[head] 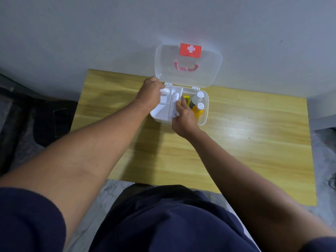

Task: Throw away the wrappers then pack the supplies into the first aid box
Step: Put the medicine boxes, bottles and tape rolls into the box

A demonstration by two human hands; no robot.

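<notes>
A white first aid box (204, 118) stands open at the back of the wooden table (254, 142), its clear lid (209, 70) with a red cross label leaning against the wall. My left hand (151, 91) holds a white roll (165, 91) over the box's left rear compartment. My right hand (183, 119) grips a flat white printed packet (175, 106) in the middle compartment. On the right side of the box stand a clear bottle (197, 99), an orange bottle (199, 110) and a yellow pack (186, 99).
The table stands against a grey wall. A dark phone (60, 112) lies on black fabric on the floor to the left. My dark blue clothing fills the bottom of the view.
</notes>
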